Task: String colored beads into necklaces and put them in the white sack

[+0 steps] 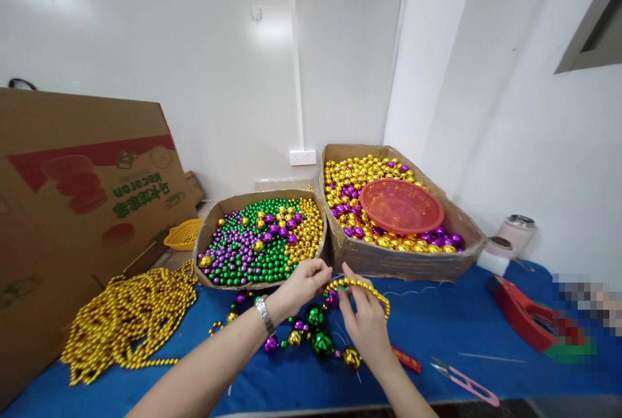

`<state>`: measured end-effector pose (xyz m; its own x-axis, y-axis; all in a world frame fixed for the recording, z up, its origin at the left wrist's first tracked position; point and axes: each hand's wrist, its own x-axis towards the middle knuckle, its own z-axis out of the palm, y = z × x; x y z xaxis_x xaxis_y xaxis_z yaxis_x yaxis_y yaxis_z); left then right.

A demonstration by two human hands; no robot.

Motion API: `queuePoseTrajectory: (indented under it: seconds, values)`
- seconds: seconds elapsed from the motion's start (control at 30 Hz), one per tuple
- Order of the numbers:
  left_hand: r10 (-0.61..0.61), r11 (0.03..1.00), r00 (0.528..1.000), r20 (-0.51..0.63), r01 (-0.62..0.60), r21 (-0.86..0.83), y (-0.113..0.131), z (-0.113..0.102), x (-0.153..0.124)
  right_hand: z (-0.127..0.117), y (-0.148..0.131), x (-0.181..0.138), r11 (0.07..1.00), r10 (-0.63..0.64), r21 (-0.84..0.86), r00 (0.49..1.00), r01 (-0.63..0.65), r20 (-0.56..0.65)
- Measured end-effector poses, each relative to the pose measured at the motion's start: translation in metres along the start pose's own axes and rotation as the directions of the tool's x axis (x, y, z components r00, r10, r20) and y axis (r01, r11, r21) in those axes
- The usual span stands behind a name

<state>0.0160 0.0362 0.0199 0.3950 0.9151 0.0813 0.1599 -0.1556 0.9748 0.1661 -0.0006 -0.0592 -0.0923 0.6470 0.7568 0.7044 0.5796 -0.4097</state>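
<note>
My left hand (304, 288), with a metal watch at the wrist, is closed in a pinch. Whatever its fingertips hold is too small to make out. Just to the right, my right hand (364, 321) has its thumb and fingers around a short string of gold beads (379, 298), which loops over the hand. A purple ball (331, 299) hangs by the right fingertips. Below both hands lies a garland of larger balls, with a green ball (322, 343), a gold ball (352, 358) and smaller beads. Thin clear thread ends stick out from it.
A box of small beads (260, 285) and a box of larger balls (398, 264) with a red basin (403, 207) stand behind. Left lies a heap of gold bead strands (131, 314). Pink thread snips (466, 382) and a red tape dispenser (519, 314) lie right on blue cloth (427, 314).
</note>
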Motion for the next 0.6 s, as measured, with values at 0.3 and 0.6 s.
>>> queuePoseTrajectory:
  seconds: [0.3,0.6]
  values:
    - [0.145,0.989,0.978,-0.149,-0.142,0.031,-0.004,0.002,-0.015,-0.060,-0.043,-0.023,0.763,0.326,0.365,0.805,-0.533,0.495]
    - [0.196,0.957,0.980,-0.044,-0.182,0.226,-0.006,0.021,-0.034,-0.025,-0.028,0.012,0.560,0.527,0.525,0.765,-0.640,0.371]
